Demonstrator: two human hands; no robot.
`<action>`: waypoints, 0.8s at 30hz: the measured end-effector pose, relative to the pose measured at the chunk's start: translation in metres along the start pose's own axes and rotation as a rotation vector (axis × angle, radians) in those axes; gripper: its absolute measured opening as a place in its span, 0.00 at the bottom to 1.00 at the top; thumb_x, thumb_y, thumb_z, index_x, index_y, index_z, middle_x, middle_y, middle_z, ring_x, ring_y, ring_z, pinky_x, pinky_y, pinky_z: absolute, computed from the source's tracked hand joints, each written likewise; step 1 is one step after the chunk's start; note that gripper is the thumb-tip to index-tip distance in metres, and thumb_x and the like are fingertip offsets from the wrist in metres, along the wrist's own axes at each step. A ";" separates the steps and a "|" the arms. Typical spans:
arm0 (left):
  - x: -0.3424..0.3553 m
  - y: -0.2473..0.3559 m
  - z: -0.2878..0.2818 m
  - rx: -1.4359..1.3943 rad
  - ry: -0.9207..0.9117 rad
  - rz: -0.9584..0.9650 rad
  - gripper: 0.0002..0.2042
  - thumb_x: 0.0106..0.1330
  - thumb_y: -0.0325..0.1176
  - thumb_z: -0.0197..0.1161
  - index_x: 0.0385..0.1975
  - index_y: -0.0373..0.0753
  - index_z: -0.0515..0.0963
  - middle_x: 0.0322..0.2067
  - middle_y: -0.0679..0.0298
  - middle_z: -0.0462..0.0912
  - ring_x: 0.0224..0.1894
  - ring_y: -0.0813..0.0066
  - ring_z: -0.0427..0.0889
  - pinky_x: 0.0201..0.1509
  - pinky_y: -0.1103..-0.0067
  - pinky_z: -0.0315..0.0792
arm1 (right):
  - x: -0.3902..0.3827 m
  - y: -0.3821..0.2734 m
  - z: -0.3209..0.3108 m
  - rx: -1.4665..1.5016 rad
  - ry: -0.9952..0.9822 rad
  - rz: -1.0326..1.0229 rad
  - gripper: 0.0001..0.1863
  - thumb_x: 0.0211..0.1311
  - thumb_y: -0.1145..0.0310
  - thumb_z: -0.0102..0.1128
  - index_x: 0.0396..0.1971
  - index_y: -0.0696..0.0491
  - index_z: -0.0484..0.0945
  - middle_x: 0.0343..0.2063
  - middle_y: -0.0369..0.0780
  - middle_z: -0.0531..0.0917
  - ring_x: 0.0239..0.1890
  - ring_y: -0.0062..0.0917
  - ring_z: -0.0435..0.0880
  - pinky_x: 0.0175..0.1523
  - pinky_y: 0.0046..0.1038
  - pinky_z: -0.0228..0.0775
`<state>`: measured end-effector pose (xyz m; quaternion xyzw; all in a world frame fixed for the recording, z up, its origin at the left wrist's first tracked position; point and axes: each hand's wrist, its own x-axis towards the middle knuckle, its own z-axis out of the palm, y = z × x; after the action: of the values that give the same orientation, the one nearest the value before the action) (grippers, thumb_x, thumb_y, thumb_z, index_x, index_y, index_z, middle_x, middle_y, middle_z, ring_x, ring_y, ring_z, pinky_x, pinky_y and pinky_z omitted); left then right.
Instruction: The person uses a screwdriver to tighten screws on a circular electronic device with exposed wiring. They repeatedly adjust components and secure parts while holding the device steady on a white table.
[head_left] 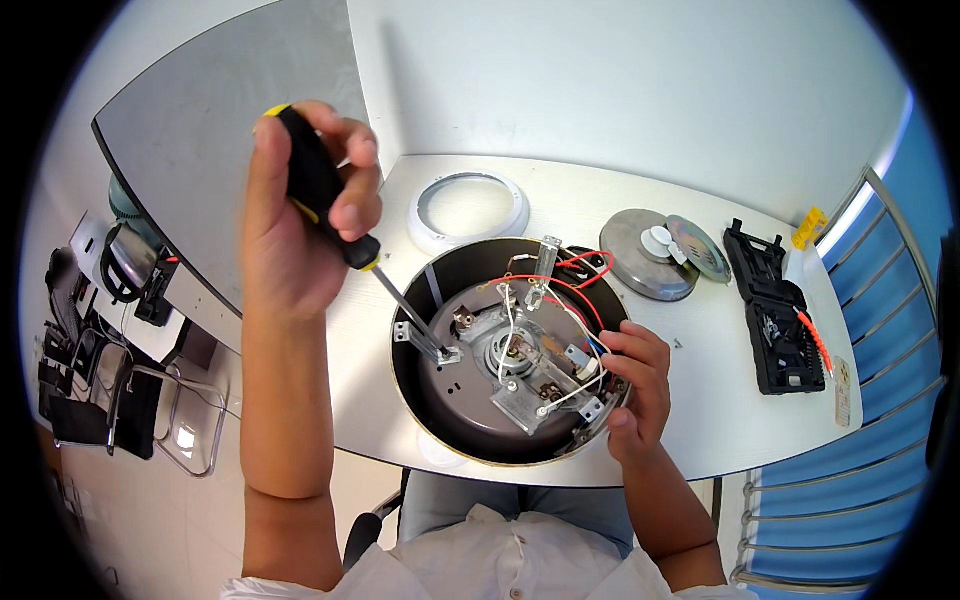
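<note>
A white wall fills the upper frame, and below it a pale bench (pixel 700 400) curves across the middle, with blue slatted chairs at the right edge and clutter on the floor at the far left. At the centre of the bench sits the largest thing, a round dark appliance base (pixel 440 410) turned bottom-up and open, its cover already off so that the metal brackets, a central round part and red, white and blue wires lie exposed. Parts judged to have come off it lie apart behind it: a white ring (pixel 425 232) at upper centre and a grey metal disc (pixel 630 262) with a smaller round plate leaning on it to the upper right. Further right lies an open black tool case (pixel 775 330). The left hand (pixel 290 230), at upper left, is wrapped tight around a black-and-yellow screwdriver (pixel 320 190), whose shaft slants down so the tip meets a small metal bracket (pixel 440 352) at the base's left inside. The right hand (pixel 635 390) curls over the base's right rim, fingers resting among the wires, steadying it. The opening-up looks well along; the inner brackets and wiring are still in place.
</note>
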<state>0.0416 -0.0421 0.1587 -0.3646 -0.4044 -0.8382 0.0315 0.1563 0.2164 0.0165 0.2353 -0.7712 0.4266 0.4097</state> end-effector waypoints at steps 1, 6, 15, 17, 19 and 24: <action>0.002 -0.001 0.002 0.026 -0.010 -0.007 0.20 0.67 0.52 0.44 0.36 0.40 0.70 0.28 0.60 0.75 0.15 0.84 0.65 0.16 0.89 0.57 | 0.000 0.000 0.000 0.001 0.001 0.001 0.24 0.59 0.48 0.47 0.38 0.55 0.75 0.43 0.45 0.77 0.51 0.40 0.69 0.55 0.38 0.57; 0.008 -0.005 0.010 0.104 -0.181 0.003 0.23 0.65 0.55 0.46 0.40 0.38 0.68 0.30 0.61 0.71 0.13 0.87 0.60 0.14 0.91 0.54 | -0.001 0.001 0.000 0.005 0.001 -0.002 0.24 0.59 0.47 0.47 0.38 0.55 0.75 0.43 0.45 0.77 0.51 0.40 0.70 0.55 0.38 0.57; 0.018 -0.013 0.003 -0.147 -0.432 -0.022 0.24 0.65 0.58 0.42 0.38 0.40 0.67 0.32 0.57 0.75 0.12 0.85 0.66 0.14 0.91 0.60 | -0.002 0.003 -0.001 0.019 -0.009 -0.005 0.24 0.59 0.48 0.48 0.38 0.55 0.75 0.43 0.45 0.77 0.51 0.41 0.70 0.55 0.38 0.57; 0.016 -0.009 0.004 -0.016 -0.368 -0.016 0.25 0.63 0.59 0.46 0.38 0.39 0.65 0.35 0.57 0.72 0.14 0.84 0.67 0.15 0.90 0.60 | -0.002 0.003 -0.001 0.028 -0.006 -0.007 0.24 0.59 0.47 0.48 0.38 0.55 0.76 0.43 0.45 0.77 0.51 0.41 0.70 0.55 0.38 0.57; 0.013 -0.009 0.012 0.119 -0.203 0.013 0.26 0.62 0.59 0.48 0.41 0.38 0.64 0.38 0.57 0.71 0.18 0.84 0.69 0.17 0.89 0.61 | -0.003 0.004 -0.002 0.022 -0.007 -0.006 0.24 0.59 0.47 0.48 0.38 0.55 0.76 0.43 0.45 0.77 0.51 0.41 0.70 0.55 0.38 0.58; 0.006 -0.006 0.040 0.480 0.187 0.033 0.28 0.65 0.56 0.46 0.53 0.37 0.62 0.42 0.56 0.71 0.25 0.82 0.70 0.24 0.88 0.63 | -0.003 0.004 -0.003 0.011 -0.011 -0.002 0.25 0.58 0.46 0.48 0.38 0.56 0.76 0.43 0.45 0.77 0.51 0.41 0.70 0.55 0.37 0.58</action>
<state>0.0588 -0.0083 0.1745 -0.2742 -0.5811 -0.7476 0.1677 0.1558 0.2213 0.0131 0.2406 -0.7710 0.4290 0.4045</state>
